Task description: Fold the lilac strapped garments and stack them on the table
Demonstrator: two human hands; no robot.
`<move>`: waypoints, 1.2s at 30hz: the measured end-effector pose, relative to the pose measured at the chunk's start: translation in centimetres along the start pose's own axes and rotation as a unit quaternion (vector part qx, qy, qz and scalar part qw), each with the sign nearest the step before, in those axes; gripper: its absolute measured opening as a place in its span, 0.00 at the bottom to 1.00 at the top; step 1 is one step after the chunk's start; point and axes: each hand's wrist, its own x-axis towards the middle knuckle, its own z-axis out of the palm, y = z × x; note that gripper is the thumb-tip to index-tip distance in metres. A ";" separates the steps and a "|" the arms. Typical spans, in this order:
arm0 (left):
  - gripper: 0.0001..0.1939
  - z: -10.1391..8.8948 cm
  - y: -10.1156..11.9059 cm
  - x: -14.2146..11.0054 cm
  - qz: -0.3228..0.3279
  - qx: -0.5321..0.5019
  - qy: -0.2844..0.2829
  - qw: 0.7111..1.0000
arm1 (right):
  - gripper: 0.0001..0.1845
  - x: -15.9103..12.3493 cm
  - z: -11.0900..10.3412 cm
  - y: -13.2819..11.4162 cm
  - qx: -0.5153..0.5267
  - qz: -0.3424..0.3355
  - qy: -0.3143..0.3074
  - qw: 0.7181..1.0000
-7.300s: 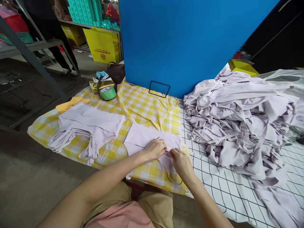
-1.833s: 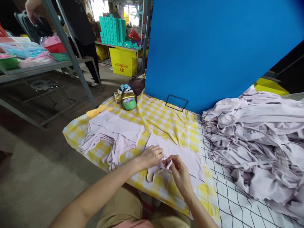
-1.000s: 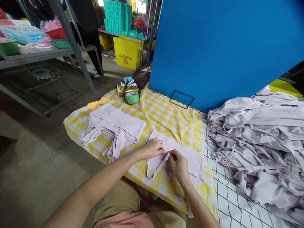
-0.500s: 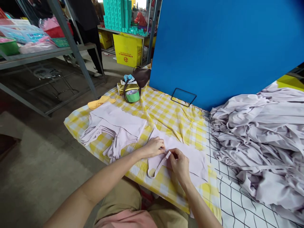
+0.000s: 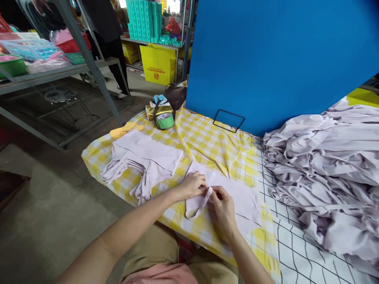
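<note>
A pale lilac garment with thin straps lies spread on the yellow checked cloth. My left hand rests over its upper left part, fingers closed on a strap. Close beside it, my right hand pinches the same strap, which loops down toward me between the hands. The fingertips nearly meet, and the small bit between them is partly hidden. To the left is a neat stack of similar lilac garments, their straps hanging toward the near edge.
A large heap of lilac garments covers the right side. Behind the cloth stands a blue board, with a black wire frame before it. Green tape and a yellow cloth piece lie at the back left. A person stands beyond.
My right fingers have shifted slightly along the strap, and its end between my hands has turned more upright. The garment stays in place; the view has moved a little.
</note>
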 end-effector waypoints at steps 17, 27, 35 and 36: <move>0.08 -0.2 1.0 -0.9 -0.060 -0.011 0.025 0.998 | 0.25 -5.7 3.5 -1.7 0.167 0.079 -0.018 0.983; 0.08 0.0 0.8 -1.2 -0.038 0.015 0.018 0.999 | 0.33 -8.0 4.3 -2.4 0.222 0.049 -0.067 0.972; 0.22 -1.2 0.7 -2.8 0.033 0.024 -0.037 0.998 | 0.31 -14.5 5.0 -0.9 0.244 0.055 -0.116 0.961; 0.24 -1.3 0.7 -3.1 0.037 0.020 -0.038 0.998 | 0.32 -15.2 5.2 -0.4 0.240 0.048 -0.118 0.962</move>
